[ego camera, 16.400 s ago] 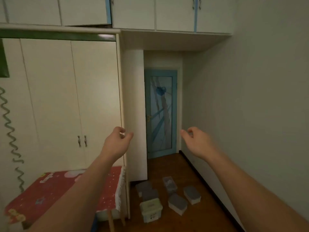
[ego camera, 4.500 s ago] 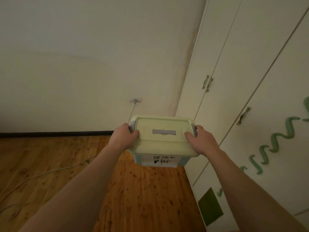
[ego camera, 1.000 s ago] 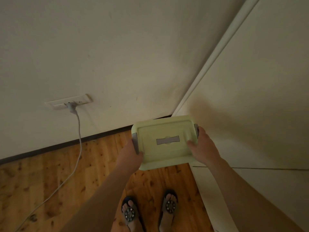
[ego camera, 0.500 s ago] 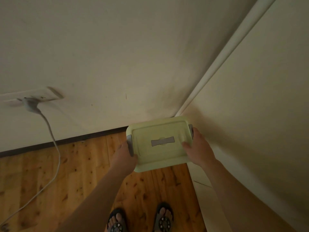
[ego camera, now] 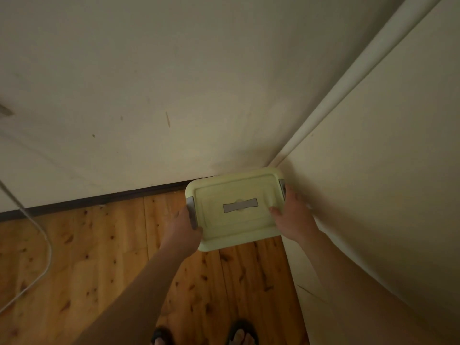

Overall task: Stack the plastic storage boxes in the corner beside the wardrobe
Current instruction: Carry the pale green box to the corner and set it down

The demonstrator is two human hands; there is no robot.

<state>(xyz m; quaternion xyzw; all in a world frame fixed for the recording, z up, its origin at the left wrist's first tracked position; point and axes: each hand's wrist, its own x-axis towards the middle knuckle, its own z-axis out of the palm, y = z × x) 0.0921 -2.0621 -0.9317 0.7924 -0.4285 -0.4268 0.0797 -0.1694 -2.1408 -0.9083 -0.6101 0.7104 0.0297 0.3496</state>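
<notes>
Here your left hand (ego camera: 183,231) and right hand (ego camera: 292,216) each clasp an end of the pale green storage box (ego camera: 235,207), holding it low in the corner where the wall (ego camera: 149,95) meets the wardrobe (ego camera: 385,170), above the wooden floor (ego camera: 99,257); whether it touches the floor is hidden.

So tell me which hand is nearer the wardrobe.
Right. The right hand grips the green box on the side against the wardrobe; the left hand holds the opposite, room-side end.

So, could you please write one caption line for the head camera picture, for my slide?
Both hands, left hand and right hand, hold a pale green storage box in the corner beside the wardrobe.
</notes>
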